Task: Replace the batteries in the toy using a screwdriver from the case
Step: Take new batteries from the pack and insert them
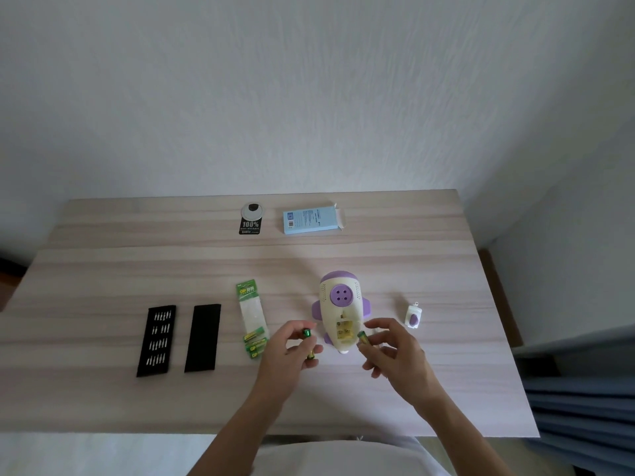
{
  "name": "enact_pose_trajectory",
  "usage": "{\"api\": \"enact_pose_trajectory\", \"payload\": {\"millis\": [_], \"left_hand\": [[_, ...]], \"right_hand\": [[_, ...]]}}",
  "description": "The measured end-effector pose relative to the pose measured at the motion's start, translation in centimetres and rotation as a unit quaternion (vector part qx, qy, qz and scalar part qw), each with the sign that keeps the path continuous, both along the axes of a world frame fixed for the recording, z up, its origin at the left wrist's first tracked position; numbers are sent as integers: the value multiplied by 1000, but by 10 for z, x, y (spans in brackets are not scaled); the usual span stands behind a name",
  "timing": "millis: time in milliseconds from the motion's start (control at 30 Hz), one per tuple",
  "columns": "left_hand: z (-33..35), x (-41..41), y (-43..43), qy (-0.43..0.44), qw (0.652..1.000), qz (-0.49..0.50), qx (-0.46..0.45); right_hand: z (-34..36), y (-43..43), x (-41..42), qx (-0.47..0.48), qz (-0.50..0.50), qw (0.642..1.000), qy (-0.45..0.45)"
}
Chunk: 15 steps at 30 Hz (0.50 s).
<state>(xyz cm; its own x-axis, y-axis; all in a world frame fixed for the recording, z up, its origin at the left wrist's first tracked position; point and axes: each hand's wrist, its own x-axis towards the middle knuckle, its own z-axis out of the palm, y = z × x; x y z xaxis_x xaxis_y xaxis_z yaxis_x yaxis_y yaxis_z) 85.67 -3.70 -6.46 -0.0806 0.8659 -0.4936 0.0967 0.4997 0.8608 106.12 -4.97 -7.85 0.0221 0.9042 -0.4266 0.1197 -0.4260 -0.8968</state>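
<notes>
A cream and purple rocket-shaped toy (341, 304) lies on the wooden table (103, 269), its battery compartment (344, 332) open at the near end. My left hand (292, 348) holds a green battery (307, 333) just left of the toy. My right hand (395, 348) pinches another green battery (362, 337) right beside the open compartment. A green battery pack (251, 317) with a few batteries left in it lies left of my left hand. The black screwdriver bit case (157, 340) lies open at the far left, its black lid (202, 337) beside it.
A small white and purple piece (413, 316) sits to the right of the toy. At the back of the table lie a light blue box (311, 219) and a round white object on a black card (251, 218). Grey-blue fabric (584, 389) hangs at the right.
</notes>
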Motion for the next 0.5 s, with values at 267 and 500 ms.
{"api": "enact_pose_trajectory", "payload": {"millis": [267, 500], "left_hand": [[5, 10, 4, -24, 1000, -16, -2], [-2, 10, 6, 15, 998, -49, 20]], "right_hand": [[-2, 3, -6, 44, -14, 995, -93], [-11, 7, -16, 115, 17, 979, -166]]}}
